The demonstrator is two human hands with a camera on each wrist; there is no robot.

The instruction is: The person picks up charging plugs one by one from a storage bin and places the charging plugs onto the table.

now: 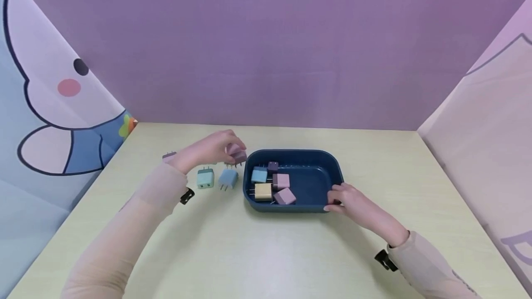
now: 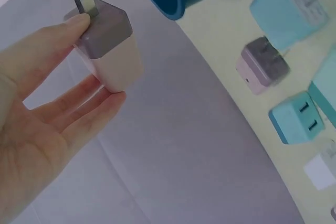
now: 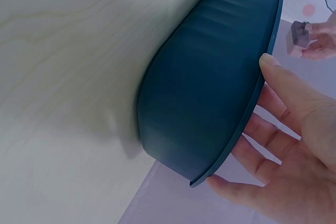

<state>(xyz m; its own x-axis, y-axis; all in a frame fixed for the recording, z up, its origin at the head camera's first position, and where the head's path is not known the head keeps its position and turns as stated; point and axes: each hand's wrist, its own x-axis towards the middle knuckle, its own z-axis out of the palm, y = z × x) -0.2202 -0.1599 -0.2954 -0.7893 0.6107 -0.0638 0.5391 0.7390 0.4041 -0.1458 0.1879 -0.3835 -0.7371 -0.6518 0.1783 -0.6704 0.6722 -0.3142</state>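
Observation:
My left hand (image 1: 214,147) pinches a pink charger plug with a mauve top (image 2: 113,45) between thumb and fingers. It is held up just outside the left rim of a dark blue plastic bin (image 1: 313,183), metal prongs showing. With thumb and fingers, my right hand (image 1: 351,203) grips the bin's rim at the front right corner. Inside the bin's left half lie a blue plug (image 1: 259,175), a yellow plug (image 1: 262,191), a pink plug (image 1: 285,196), a pink and mauve plug (image 1: 282,181) and a small dark purple piece (image 1: 273,167).
Left of the bin, a mint plug (image 1: 205,178) and a light blue plug (image 1: 228,178) lie on the pale wooden table (image 1: 266,253). A mauve plug (image 1: 168,155) is partly hidden behind the left wrist. Purple cloth (image 1: 274,59) hangs along the back.

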